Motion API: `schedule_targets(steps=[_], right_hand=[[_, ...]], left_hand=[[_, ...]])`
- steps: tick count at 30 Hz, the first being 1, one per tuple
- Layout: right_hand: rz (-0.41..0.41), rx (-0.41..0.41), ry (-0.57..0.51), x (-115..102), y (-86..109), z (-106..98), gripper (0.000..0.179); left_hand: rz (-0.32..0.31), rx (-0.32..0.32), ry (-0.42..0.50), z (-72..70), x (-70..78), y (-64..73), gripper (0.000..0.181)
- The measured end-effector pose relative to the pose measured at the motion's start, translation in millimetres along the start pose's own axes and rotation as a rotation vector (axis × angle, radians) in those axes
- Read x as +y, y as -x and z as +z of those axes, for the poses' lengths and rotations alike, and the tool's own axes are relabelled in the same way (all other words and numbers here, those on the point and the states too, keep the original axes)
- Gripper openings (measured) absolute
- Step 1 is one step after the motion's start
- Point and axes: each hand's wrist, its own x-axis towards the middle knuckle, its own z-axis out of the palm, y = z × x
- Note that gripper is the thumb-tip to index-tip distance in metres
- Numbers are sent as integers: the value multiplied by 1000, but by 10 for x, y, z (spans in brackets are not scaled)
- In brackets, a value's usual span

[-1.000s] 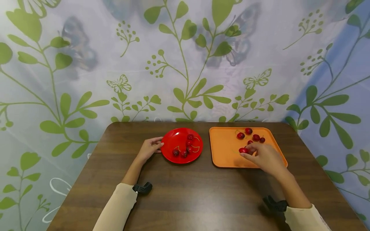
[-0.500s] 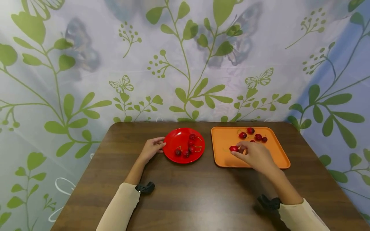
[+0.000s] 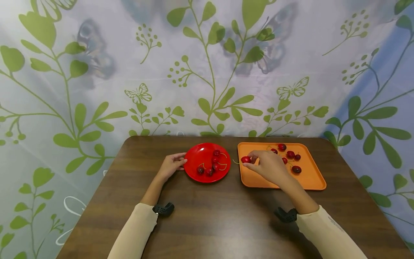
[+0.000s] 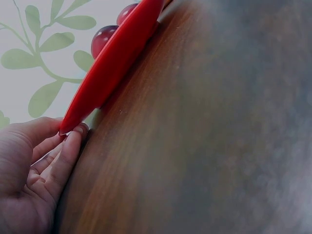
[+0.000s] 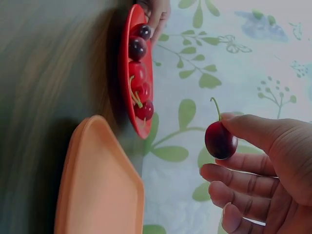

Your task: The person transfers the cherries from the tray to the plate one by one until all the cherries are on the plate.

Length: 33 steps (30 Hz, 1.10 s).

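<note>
Cherry point(image 3: 245, 159) held up over the left end of an orange tray point(image 3: 252, 180)

Right hand point(image 3: 268, 165) has it pinched between thumb and index finger, other fingers loosely bent, stem point(image 5: 215, 108) poking toward the red plate point(image 3: 195, 158). I'd guess it's light, smooth, kinda slippery and easy to bruise, so gentle pressure on the round sides near the stem end seems right; the stem itself is probably too flimsy to trust. Left hand point(image 3: 171, 166) pinches the plate's left rim, and five plate cherries point(image 3: 216, 153) sit there. More tray cherries point(image 3: 296, 169) lie beyond the right hand. Everything's on a brown table point(image 3: 207, 216).
</note>
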Motion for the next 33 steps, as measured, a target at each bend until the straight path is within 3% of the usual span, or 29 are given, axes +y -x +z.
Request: schedule_targets(steps=[4,9,19,33], right_hand=[[-41,6,28,-93,-116,24,29],[-104,-1,65,-217,-267,57,32],[-153,-60,69,-404,-656,204,30],[-199,-103,150,-451,-1129,520,30]], left_hand=[[11,26,-6,1,-179,-83,42],[8,47,-1,8,-180,-75,39],[32,23,6,9,-182,-73,42],[37,35,0,11,-185,-72,40]])
